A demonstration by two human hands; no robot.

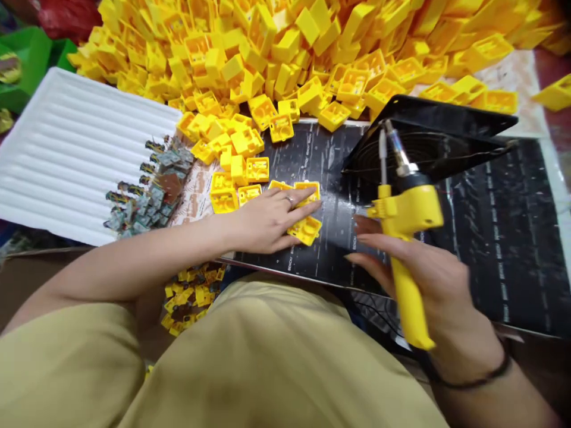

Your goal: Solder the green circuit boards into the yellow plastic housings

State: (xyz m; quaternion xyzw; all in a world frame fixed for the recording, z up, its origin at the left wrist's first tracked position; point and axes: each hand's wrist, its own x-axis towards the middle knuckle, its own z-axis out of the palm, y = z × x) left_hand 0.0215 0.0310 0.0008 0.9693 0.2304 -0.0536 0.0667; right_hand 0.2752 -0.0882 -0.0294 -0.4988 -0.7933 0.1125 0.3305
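My left hand (272, 219) lies with fingers stretched out over small yellow plastic housings at the front of the black mat (330, 261). One housing (307, 230) shows beside its fingertips, and another (307, 189) sits partly under the fingers. Over the mat on the right, my right hand (414, 261) has the yellow handle of a soldering gun (410, 285) between thumb and fingers. The metal tip of the gun points up and away, in front of a black fan (446, 113). More open housings (225, 193) stand just left of my left hand.
A big heap of yellow housings (285, 44) covers the back. At the left, a white ribbed tray (75, 154) lies beside a pile of small circuit boards (151, 202) with wires. A green bin (33, 65) is at the far left. More yellow parts (191, 297) lie below the table edge.
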